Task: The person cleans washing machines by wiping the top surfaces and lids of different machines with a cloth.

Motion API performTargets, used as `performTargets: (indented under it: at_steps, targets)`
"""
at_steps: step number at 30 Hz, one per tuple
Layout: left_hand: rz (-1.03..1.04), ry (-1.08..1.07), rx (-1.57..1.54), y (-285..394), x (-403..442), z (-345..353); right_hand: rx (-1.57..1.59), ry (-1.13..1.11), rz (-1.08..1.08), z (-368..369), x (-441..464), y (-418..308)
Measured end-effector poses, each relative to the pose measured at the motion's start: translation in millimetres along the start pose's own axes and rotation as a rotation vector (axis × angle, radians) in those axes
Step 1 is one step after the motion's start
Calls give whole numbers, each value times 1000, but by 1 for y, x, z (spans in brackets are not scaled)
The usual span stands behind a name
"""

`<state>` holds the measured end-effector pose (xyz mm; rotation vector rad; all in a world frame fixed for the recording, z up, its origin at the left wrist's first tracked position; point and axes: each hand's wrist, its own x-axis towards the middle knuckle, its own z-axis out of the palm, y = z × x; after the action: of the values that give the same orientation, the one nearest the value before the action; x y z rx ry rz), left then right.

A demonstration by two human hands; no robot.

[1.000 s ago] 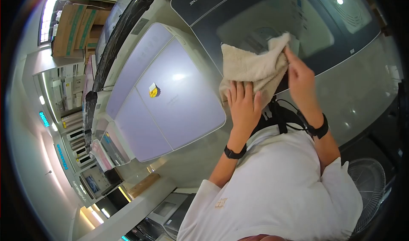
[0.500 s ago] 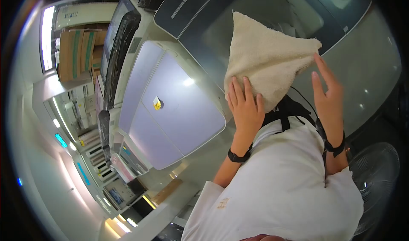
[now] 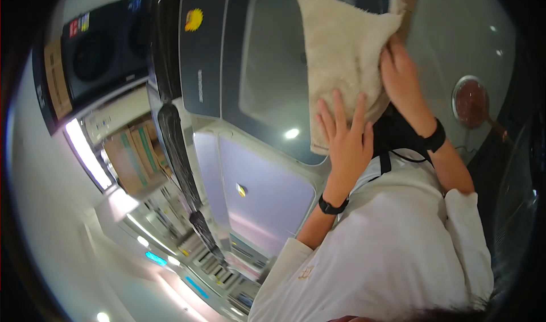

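Observation:
A cream terry cloth (image 3: pixel 341 54) lies spread over the dark grey appliance top (image 3: pixel 273 54), its right edge reaching past the panel. My left hand (image 3: pixel 348 143) rests flat on the cloth's near part, fingers spread. At the cloth's right edge, my right hand (image 3: pixel 405 83) has its fingers closed on the border; the fingertips are partly hidden. Each wrist wears a black band.
A lilac-grey appliance (image 3: pixel 267 180) with a small yellow sticker stands to the left. Black-wrapped edging (image 3: pixel 176 145) runs beyond it. Cardboard boxes (image 3: pixel 136 154) are farther left. A round reddish thing with a pale rim (image 3: pixel 471 103) is on the right.
My right hand, open beside the cloth before, now grips its right edge. My left hand stays on the cloth. The view has turned, bringing more of the dark panel into sight.

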<state>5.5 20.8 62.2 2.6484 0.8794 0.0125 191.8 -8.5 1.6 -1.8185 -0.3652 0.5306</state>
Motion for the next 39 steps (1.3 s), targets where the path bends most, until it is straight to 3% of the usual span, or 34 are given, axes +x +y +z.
performTargets:
  at_steps: [2,5,9,12,15,18,22,25,31,39]
  targets:
    - [28,-22,34,-7,-18,0,82,14,-55,10,-20,6]
    - [78,-44,87,-14,-26,1,302,-145,192,18,-44,14]
    - [89,-62,214,4,11,-6,531,86,197,40,-21,9]
    - [29,-71,101,12,52,-14,439,303,138,50,25,17]
    - [16,-131,54,6,49,-17,505,326,-2,44,23,-18]
    - [33,-176,81,-1,21,-17,415,241,32,44,-2,-10]
    - [81,-165,102,0,22,-15,693,85,223,38,1,12]
    - [74,-150,123,19,55,-8,637,207,3,29,41,7]
    - [-29,-122,69,71,147,-2,566,256,-46,-14,154,-9]
    - [-35,-22,77,135,276,15,52,362,-259,-80,307,-5]
